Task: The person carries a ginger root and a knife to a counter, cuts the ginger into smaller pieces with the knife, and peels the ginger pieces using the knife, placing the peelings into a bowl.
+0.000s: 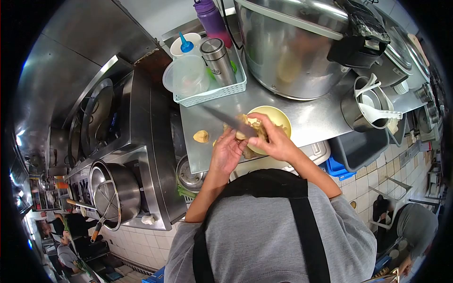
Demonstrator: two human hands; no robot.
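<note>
My right hand (276, 140) is closed round a knife (226, 120), whose blade points up and to the left. A pale, brownish piece of food (241, 135), perhaps ginger, is at the fingertips of my left hand (227, 153), against the blade. Behind and below my hands is a yellow bowl (282, 118) with peelings or pieces in it, partly hidden. Another pale yellow piece (201, 136) lies by itself on the steel table (191, 120), left of my hands.
A light basket (212, 94) holds a steel flask (218, 61) and containers. A large steel pot (292, 56) stands behind, a smaller pot with ladles (358, 108) at right. The stove (155, 155) is left. Other people are at lower left and lower right.
</note>
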